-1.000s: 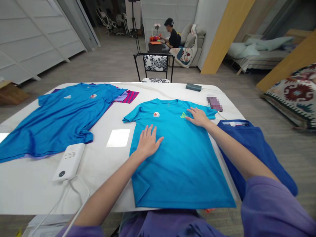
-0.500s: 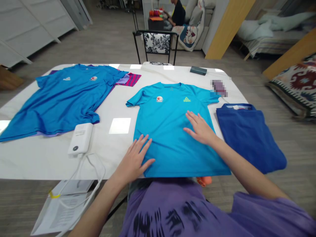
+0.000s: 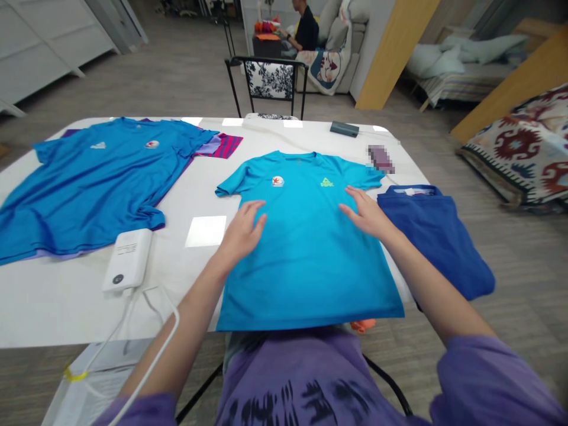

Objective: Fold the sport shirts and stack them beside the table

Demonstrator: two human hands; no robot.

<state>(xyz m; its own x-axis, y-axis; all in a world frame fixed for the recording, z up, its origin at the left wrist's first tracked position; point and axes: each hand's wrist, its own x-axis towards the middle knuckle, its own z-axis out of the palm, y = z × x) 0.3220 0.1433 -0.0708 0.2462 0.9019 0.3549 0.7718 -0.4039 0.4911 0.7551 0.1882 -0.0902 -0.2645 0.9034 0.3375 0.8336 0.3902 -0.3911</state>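
Observation:
A light blue T-shirt (image 3: pixel 306 254) lies flat, front up, on the white table (image 3: pixel 66 302), its hem hanging over the near edge. My left hand (image 3: pixel 242 231) rests flat on the shirt's left side below the sleeve, fingers spread. My right hand (image 3: pixel 366 213) lies flat on the shirt's right side, fingers stretched out, next to a dark blue folded garment (image 3: pixel 435 236). Neither hand holds anything.
Another blue T-shirt (image 3: pixel 93 177) is spread at the left over a purple striped garment (image 3: pixel 226 145). A white power bank (image 3: pixel 126 260) with a cable lies near it. A dark case (image 3: pixel 344 128) and a black chair (image 3: pixel 266 80) stand beyond the table. A person sits far back.
Both hands slid up the light blue shirt from near the hem toward its chest. The view shifted slightly.

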